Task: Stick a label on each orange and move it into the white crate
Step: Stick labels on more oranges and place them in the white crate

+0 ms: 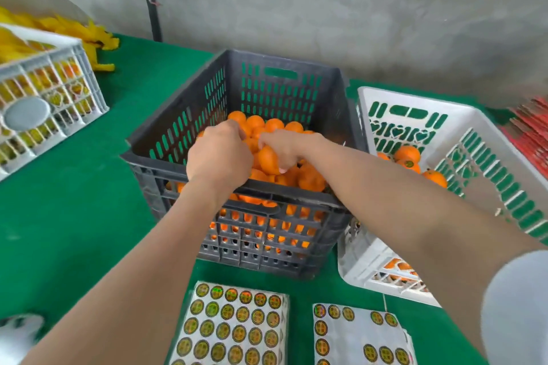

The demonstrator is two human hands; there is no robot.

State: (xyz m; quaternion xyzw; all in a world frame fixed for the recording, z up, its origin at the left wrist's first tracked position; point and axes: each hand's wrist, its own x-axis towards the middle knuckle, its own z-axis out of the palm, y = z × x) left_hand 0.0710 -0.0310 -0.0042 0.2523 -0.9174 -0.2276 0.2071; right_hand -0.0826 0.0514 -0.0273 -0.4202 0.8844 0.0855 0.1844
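At ten o'clock from the middle of the green bench [74, 187] stands a slatted white crate [89, 74] packed with yellow goods, and a loose yellow pile [95, 41] lies just behind it, at its one o'clock.

The grey crate [184, 115] sits in the middle of the bench, heaped with oranges [310, 179] that reach about halfway up its walls. Both bare forearms reach in over its near rim from six o'clock.

The left hand [219, 154] is at the heap's nine o'clock side, back uppermost, fingers [234, 127] curled down among the fruit. I cannot tell whether they grip anything. Just beside it, at its three o'clock, the right hand [284, 148] has its fingers wrapped round one orange [268, 158], the thumb pressed under it. That orange is held just above the heap, inside the grey crate, and no label shows on its visible side.

At six o'clock from the grey crate lie two label sheets side by side: the left sheet [234, 326] is almost full of round stickers, the right sheet [355, 335] partly used.

At three o'clock, touching the grey crate, the white crate [480, 127] holds a few labelled oranges [407, 154] at its far end. Red packets [530, 127] lie beyond it at its two o'clock.
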